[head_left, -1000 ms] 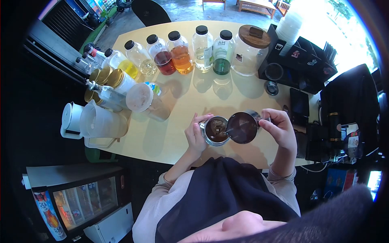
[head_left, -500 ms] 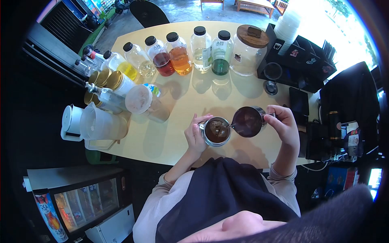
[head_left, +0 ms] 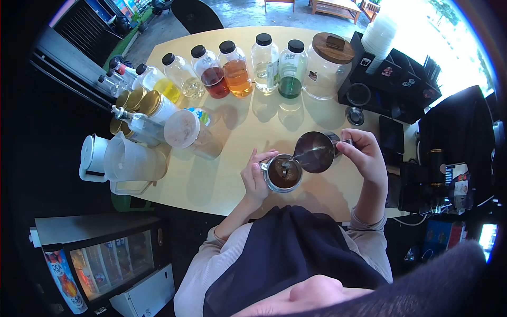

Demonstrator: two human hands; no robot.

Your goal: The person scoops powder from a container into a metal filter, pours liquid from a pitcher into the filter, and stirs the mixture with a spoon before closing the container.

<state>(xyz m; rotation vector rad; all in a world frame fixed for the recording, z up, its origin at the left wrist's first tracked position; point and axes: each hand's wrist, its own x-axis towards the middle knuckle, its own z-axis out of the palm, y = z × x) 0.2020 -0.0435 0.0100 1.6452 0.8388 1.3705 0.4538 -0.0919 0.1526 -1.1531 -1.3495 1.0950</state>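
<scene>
In my left hand point(head_left: 254, 177) is a mug point(head_left: 284, 174) of dark brown liquid, with my fingers at the handle on its left side. Some foam or glints show on the liquid's surface. My right hand point(head_left: 365, 152) grips the handle of a metal pitcher point(head_left: 315, 153) with a dark interior. The pitcher tips to the left, its spout over the mug's upper right rim. Liquid shows inside the pitcher near the spout; a thin stream seems to run into the mug, though it is hard to make out.
Several black-capped bottles point(head_left: 236, 74) of coloured liquid line the table's far side, beside a wooden-lidded jar point(head_left: 323, 74). A lidded plastic tub point(head_left: 193, 137), gold-lidded jars point(head_left: 153, 104) and a plastic jug point(head_left: 134, 161) stand left. A black organizer point(head_left: 393, 84) with stacked cups point(head_left: 381, 39) stands right.
The pitcher has risen a little and shifted left with my right hand, and its spout now reaches further over the mug. My left hand and the mug stay almost in place.
</scene>
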